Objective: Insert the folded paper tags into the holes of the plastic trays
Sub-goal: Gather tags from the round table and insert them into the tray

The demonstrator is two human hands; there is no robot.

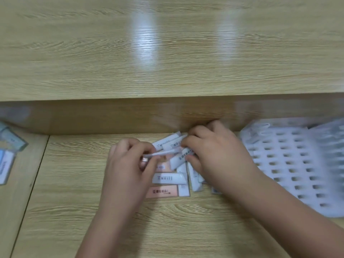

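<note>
- Appearing over the worktop (pixel 167 224): two hands, one left hand (pixel 128 161) and one right hand (pixel 214 151).
- Lying heaped between and under them: roughly ten folded paper tags (pixel 168 178), at least two showing pink. Overlap and blur are keeping the exact count uncertain.
- Sitting at the right: one white plastic tray (pixel 290 164) showing well over twenty holes (pixel 288 162); possibly a second tray overlapping it, too blurred for telling.
- Lying at the left edge: about three blue-and-white cards (pixel 11 140).
</note>
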